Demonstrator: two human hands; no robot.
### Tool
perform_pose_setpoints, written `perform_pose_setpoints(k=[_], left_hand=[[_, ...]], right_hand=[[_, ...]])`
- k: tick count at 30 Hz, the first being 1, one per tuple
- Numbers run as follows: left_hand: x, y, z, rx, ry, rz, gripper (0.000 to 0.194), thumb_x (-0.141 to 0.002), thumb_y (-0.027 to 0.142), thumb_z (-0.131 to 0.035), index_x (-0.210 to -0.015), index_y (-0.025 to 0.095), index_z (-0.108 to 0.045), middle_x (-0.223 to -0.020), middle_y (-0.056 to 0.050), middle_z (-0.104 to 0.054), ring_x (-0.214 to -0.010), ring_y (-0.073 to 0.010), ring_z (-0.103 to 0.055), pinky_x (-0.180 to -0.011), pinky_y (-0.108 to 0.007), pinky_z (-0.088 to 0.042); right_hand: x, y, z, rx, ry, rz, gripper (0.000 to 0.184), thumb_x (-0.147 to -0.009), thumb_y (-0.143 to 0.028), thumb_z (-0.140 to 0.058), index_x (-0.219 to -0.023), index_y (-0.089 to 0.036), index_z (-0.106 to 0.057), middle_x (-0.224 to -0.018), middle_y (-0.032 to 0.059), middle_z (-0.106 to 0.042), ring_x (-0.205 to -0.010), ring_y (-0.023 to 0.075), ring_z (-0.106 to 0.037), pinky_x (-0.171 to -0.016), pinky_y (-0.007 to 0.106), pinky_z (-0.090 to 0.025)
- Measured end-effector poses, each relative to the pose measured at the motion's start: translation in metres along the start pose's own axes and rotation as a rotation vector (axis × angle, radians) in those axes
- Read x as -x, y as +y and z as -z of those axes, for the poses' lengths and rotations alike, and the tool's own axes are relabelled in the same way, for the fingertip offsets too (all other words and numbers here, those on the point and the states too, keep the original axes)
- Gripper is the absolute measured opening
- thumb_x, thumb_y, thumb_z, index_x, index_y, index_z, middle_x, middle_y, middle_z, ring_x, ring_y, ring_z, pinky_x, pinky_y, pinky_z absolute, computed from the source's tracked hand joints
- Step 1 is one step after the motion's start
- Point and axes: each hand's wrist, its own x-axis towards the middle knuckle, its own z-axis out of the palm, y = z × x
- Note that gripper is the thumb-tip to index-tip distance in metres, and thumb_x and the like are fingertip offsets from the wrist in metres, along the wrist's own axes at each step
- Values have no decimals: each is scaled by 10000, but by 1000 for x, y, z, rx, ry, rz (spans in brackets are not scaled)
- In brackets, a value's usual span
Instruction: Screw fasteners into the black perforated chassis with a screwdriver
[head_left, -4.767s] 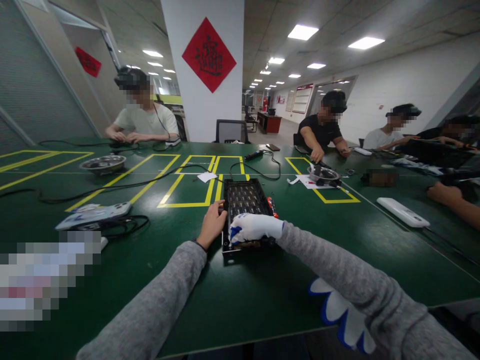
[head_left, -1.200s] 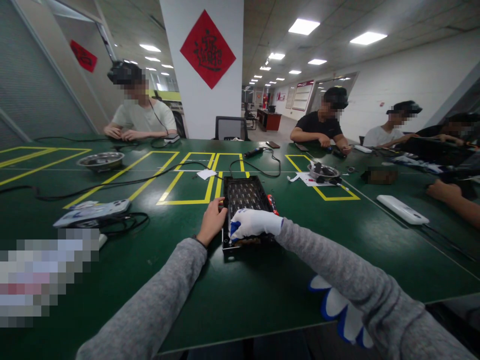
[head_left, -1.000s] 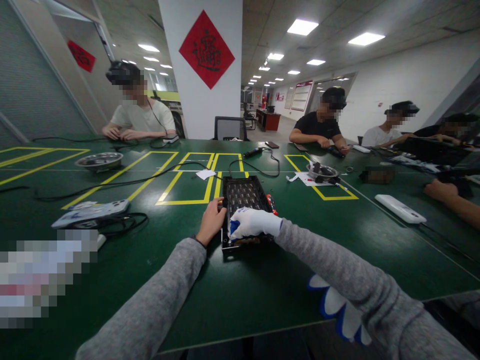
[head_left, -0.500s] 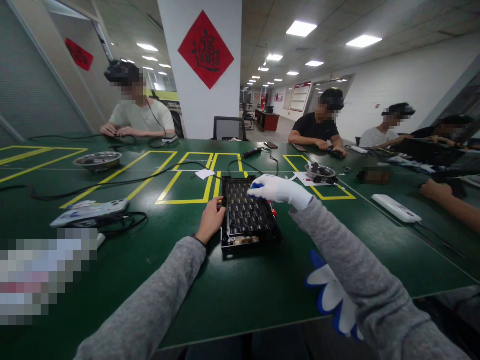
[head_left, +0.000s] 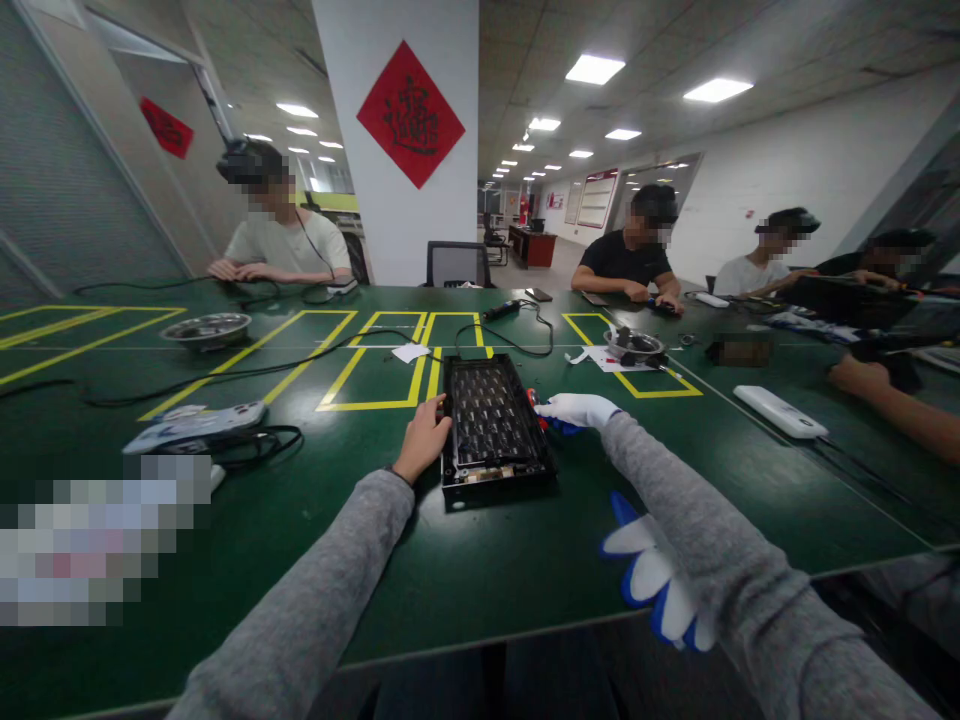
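Green, glossy bench (head_left: 450,590) underneath. On it, between the hands, an oblong black plastic-looking case (head_left: 491,410) with a gridded face, long axis running away from the wearer. White-and-blue gloved right hand (head_left: 581,410) off its right wall; bare left hand (head_left: 424,440) at its left wall — fingers laid loosely, not wrapped. Small red object (head_left: 533,398) just left of the gloved fingers, nearer that hand — grasped or not, can't tell.

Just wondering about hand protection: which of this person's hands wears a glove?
The right hand, beside the black case: it wears a white glove, while the left hand is bare.
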Motion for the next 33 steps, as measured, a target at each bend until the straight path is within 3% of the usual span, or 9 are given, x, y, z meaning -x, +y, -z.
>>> perform_pose_setpoints(k=[5, 9, 12, 16, 20, 22, 24, 28, 33], left_hand=[[1, 2, -1, -12, 9, -9, 456, -781, 208, -437, -1235, 186, -472, -1171, -100, -533, -1090, -253, -513, -968, -455, -383], [3, 2, 0, -10, 14, -19, 450, -788, 207, -428, -1235, 190, -477, -1167, -101, -536, -1095, -257, -512, -968, -459, -382], [3, 3, -2, -9, 15, -32, 445, -797, 203, -423, -1238, 183, -479, -1172, -103, -536, -1101, -256, -509, -971, -452, -383], [-4, 7, -9, 13, 16, -49, 437, -798, 183, -435, -1230, 175, -494, -1170, -102, -538, -1084, -239, -523, -968, -423, -394], [-4, 24, -6, 55, 69, -77, 399, -830, 207, -450, -1224, 176, -508, -1170, -99, -516, -1042, -207, -536, -965, -376, -395], [3, 37, 2, 126, 111, -152, 342, -861, 270, -462, -1182, 187, -548, -1135, -83, -531, -1035, -196, -529, -963, -354, -386], [14, 47, 11, 255, -1, -266, 277, -894, 313, -435, -1049, 191, -629, -1027, -53, -592, -980, -180, -547, -924, -326, -401], [33, 54, 26, 340, -331, -323, 237, -842, 355, -553, -819, 167, -695, -805, -35, -640, -808, -170, -571, -777, -287, -435], [33, 51, 33, 343, -413, -311, 202, -825, 331, -592, -825, 159, -699, -801, -46, -641, -787, -164, -561, -745, -274, -424]], right_hand=[[-7, -3, -5, 5, 110, -77, 536, -665, -593, -582, -900, -118, -664, -945, 142, -661, -832, 253, -627, -697, 319, -450], [-12, -4, -14, -62, 252, -99, 470, -692, -494, -590, -930, -93, -648, -1064, 202, -617, -977, 303, -585, -774, 354, -428], [-12, 3, -9, -191, 299, -52, 422, -735, -484, -558, -808, -77, -643, -925, 197, -651, -861, 262, -619, -712, 317, -443], [-6, 2, 12, -429, 400, 95, 458, -827, -524, -440, -806, -92, -590, -783, 134, -657, -633, 154, -599, -569, 242, -441], [11, -36, 16, -703, 477, 307, 534, -891, -582, -178, -1020, -167, -489, -739, 39, -646, -476, 73, -507, -452, 185, -414], [22, -61, 6, -1202, 405, 546, 533, -844, -635, -290, -1015, -171, -487, -636, 12, -612, -411, 74, -464, -393, 188, -395], [32, -82, -10, -1416, 296, 665, 518, -811, -634, -383, -1015, -176, -510, -565, -19, -566, -387, 75, -460, -354, 178, -369], [45, -101, -41, -1498, 346, 671, 442, -793, -542, -507, -1057, -188, -533, -573, -44, -538, -395, 55, -448, -354, 159, -354], [49, -99, -56, -1450, 338, 620, 428, -786, -469, -546, -1129, -211, -555, -707, -20, -585, -491, 52, -467, -439, 170, -403]])
